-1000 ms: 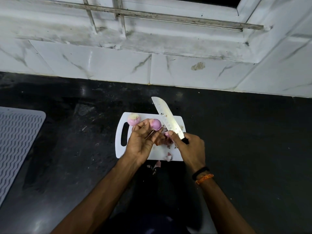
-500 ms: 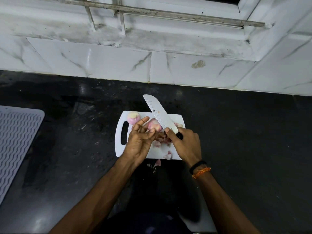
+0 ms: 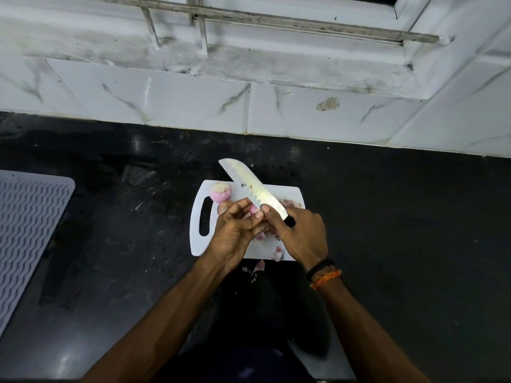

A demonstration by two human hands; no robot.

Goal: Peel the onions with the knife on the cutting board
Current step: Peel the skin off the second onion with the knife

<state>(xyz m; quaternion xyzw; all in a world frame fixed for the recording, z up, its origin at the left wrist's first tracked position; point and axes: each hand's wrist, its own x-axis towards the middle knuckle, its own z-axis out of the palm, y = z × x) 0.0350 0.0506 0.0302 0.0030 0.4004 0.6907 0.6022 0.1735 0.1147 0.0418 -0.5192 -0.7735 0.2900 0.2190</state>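
Nearest, at six o'clock on the black glossy table [image 3: 401,217], a few papery pink peel scraps [image 3: 259,266] lie just off the edge of the cutting board [image 3: 197,230], a thin white plastic slab with rounded corners and a slot handle at its nine o'clock side. Over the board's middle the left hand [image 3: 235,230] is curled round a small onion [image 3: 253,209], almost hidden, only a pink sliver showing beside the fingertips. The right hand [image 3: 301,233] is clenched on the black handle of the knife [image 3: 255,189], thumb pressed against the flat of the broad, smeared steel blade, which points toward eleven o'clock. The onion should be light, firm and slick once bared, its dry skin brittle and apt to tear; it is best pinched at its ends, with the skin caught between thumb and blade near the heel. A second, peeled onion [image 3: 220,192], pale and round, sits at the board's eleven o'clock corner. At nine o'clock lies a grey ribbed mat [image 3: 27,230]. At twelve o'clock rises a white marbled tile wall [image 3: 166,106].
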